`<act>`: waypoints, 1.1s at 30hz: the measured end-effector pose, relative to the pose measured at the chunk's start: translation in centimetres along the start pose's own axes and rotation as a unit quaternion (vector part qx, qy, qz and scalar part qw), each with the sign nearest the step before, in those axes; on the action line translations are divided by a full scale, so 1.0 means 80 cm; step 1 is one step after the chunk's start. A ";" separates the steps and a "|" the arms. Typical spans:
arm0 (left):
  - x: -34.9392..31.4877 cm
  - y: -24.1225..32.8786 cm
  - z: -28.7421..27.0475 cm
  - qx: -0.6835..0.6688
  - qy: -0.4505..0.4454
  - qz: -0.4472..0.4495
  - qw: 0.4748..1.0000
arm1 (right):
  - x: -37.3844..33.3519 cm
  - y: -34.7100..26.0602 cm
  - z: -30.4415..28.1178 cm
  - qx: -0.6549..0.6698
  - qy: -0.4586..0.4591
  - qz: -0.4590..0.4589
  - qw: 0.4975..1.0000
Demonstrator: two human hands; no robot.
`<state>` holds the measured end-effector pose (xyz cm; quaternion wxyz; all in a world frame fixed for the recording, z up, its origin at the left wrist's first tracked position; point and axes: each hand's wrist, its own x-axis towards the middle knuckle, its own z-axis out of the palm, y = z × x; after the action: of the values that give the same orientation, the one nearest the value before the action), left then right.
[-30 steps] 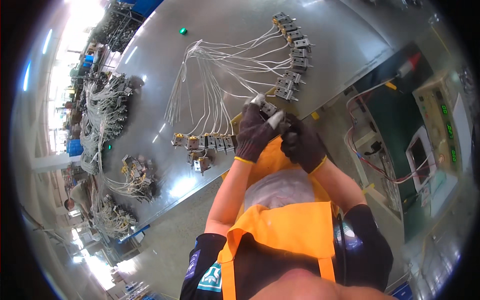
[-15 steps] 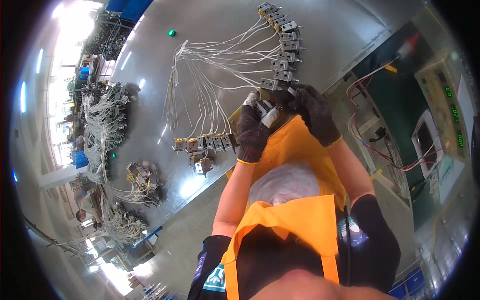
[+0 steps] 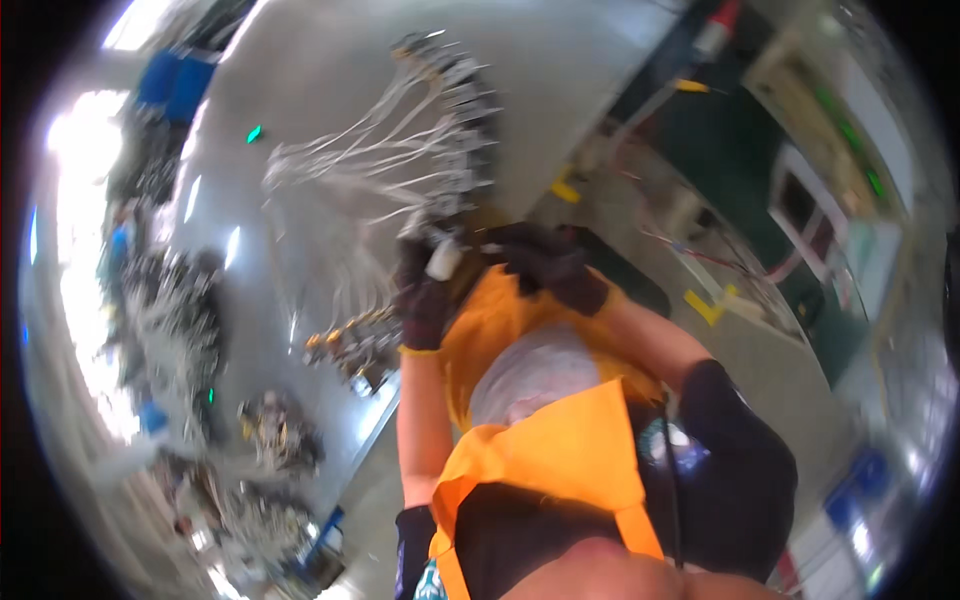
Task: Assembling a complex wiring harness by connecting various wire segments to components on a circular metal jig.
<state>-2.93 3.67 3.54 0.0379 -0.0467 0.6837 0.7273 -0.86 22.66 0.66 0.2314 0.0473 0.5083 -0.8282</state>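
Note:
Motion blur softens the whole head view. My left hand [image 3: 422, 290], in a dark glove with white-covered fingertips, pinches a small metal block [image 3: 437, 236] at the bench edge; the fingers hide much of it. Close by on the right is my right hand [image 3: 555, 268], also dark-gloved, its fingers closed and pointing toward the left hand. Anything inside them is too blurred to name. Beyond the hands, a curved row of small metal blocks [image 3: 462, 130] trails white wires [image 3: 345, 150] to the left. More such blocks [image 3: 355, 345] lie left of my left wrist.
Piles of wired blocks [image 3: 175, 325] run along the bench's left side, with a smaller heap [image 3: 280, 435] nearer. At right, a dark green surface [image 3: 715, 150] carries an instrument panel [image 3: 825, 110] with green displays. Blue bins [image 3: 178, 85] stand far left. Yellow tape [image 3: 712, 303] marks the floor.
The view has swung, shifting the bench and blocks left in the picture. Both hands stay close together at the bench edge; the right hand's fingers now point more to the left.

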 end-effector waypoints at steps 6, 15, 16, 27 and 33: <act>0.010 -0.011 0.017 -0.045 0.016 0.017 0.999 | 0.034 0.028 0.014 -0.221 0.021 -0.394 0.892; 0.021 -0.005 0.029 -0.068 0.033 -0.003 0.997 | 0.049 0.018 -0.008 -0.525 0.053 -0.536 0.659; 0.017 -0.027 0.011 0.170 0.032 0.131 0.976 | 0.063 0.016 -0.002 -0.491 0.029 -0.577 0.652; 0.021 -0.043 0.028 -0.103 0.109 0.056 0.987 | 0.030 0.005 -0.003 0.313 -0.197 0.231 0.900; -0.028 -0.001 0.013 0.107 0.121 0.104 0.981 | -0.005 0.003 0.030 0.075 -0.009 0.171 0.982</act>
<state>-0.69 4.73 3.78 -0.1160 -0.0585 0.7580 0.6391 -0.07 20.64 1.75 0.3697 0.1431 0.4267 -0.8129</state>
